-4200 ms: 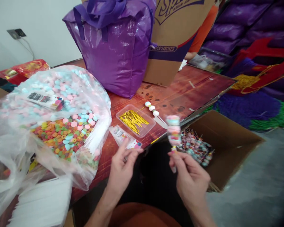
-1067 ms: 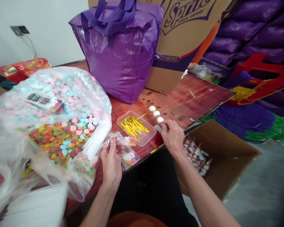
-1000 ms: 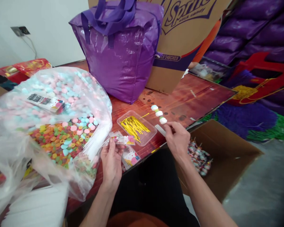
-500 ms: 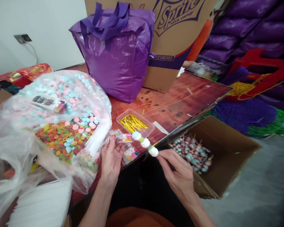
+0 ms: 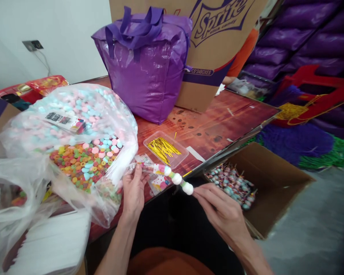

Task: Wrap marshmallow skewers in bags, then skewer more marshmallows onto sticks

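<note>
Left hand [image 5: 135, 187]: fingers pinched a clear dot-printed plastic sleeve [image 5: 154, 168], perhaps steadying its mouth.
Right hand [image 5: 222, 208]: fingertips closed at the base of a white-and-green round-candy skewer [image 5: 177, 178].
Near edge, red-brown table [image 5: 209, 120]: skewer hung above.

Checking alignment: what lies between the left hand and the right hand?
The head view shows a printed wrapper and a candy skewer there, roughly end to end.

Forearms [image 5: 120, 236] bare, fingers [image 5: 213, 191] ungloved; rust-orange top [image 5: 166, 262], plain; black legwear [image 5: 213, 242].
</note>
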A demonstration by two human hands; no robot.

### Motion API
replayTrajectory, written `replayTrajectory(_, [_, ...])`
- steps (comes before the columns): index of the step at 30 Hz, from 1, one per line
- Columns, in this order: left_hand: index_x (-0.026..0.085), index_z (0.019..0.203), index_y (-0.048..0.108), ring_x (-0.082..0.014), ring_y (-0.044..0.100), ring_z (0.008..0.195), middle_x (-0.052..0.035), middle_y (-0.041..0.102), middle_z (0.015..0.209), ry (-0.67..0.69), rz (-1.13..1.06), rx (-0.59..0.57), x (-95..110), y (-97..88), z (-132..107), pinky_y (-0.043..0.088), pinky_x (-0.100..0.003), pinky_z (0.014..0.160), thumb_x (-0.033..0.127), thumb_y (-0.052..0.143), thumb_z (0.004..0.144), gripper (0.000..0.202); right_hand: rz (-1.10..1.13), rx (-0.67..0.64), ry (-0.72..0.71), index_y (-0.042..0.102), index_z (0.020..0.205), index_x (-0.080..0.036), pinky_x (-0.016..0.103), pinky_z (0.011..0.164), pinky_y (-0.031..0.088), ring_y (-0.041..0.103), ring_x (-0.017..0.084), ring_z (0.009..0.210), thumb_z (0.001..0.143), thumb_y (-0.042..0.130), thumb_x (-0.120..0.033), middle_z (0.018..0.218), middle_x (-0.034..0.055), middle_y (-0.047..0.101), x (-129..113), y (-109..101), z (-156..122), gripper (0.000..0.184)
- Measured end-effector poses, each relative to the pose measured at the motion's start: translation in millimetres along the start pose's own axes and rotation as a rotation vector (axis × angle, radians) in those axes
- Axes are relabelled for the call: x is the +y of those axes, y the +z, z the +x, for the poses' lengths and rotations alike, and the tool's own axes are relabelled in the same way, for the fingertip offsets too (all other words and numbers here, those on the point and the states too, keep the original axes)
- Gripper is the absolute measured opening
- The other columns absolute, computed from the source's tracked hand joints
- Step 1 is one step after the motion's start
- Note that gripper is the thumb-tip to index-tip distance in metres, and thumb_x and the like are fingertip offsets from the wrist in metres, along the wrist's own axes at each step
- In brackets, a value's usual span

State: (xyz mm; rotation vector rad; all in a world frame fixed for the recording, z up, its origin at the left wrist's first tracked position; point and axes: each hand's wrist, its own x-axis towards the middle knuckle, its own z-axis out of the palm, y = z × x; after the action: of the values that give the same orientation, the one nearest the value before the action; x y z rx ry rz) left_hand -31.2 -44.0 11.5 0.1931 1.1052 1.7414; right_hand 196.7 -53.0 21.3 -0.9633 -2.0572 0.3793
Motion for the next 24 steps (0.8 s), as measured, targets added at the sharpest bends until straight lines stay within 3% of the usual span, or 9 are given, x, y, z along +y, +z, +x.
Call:
replayTrajectory(3, [0.016,0.088,0.071,-0.0111,0.067,0.072,-0.0006,0.073,0.085,0.071,0.128,-0.046,2,-5.9,3,0.053,-0.022,0.068,0.043,0.089,0.063,0.041,0.071,-0.072,-0.002,0.069,0.096,-0.020,0.023,0.066,0.050,0.064,0.014,0.073,0.095,0.058,-0.007,0.087,0.0045,0.065,3,-5,3,0.017])
replayTrajectory(8, [0.016,0.094,0.072,-0.0140,0.069,0.077,-0.0040,0.075,0.092,0.116,0.239,-0.140,-4,-10.4,2,0.055,-0.023,0.069,0.042,0.083,0.072,0.036,0.193,-0.053,0.086,0.068,0.091,-0.021,0.025,0.063,0.049,0.062,0.015,0.070,0.095,0.059,-0.010,0.081,0.0032,0.064,0,6,3,0.014])
replayTrajectory(13, [0.015,0.099,0.071,-0.0153,0.070,0.080,-0.0066,0.075,0.096,0.111,0.189,-0.148,-10,-7.4,1,0.056,-0.024,0.071,0.039,0.082,0.074,0.037,0.235,-0.047,0.153,0.070,0.087,-0.020,0.026,0.055,0.043,0.055,0.013,0.061,0.096,0.059,-0.016,0.070,0.0007,0.056,-1,20,1,0.014])
replayTrajectory(24, [0.017,0.093,0.072,-0.0144,0.071,0.077,-0.0038,0.075,0.092,0.122,0.133,-0.080,-13,-4.5,0,0.056,-0.024,0.070,0.042,0.081,0.075,0.032,0.219,-0.055,0.198,0.070,0.085,-0.019,0.025,0.053,0.038,0.051,0.012,0.058,0.097,0.058,-0.020,0.067,-0.0013,0.051,-3,20,3,0.018])
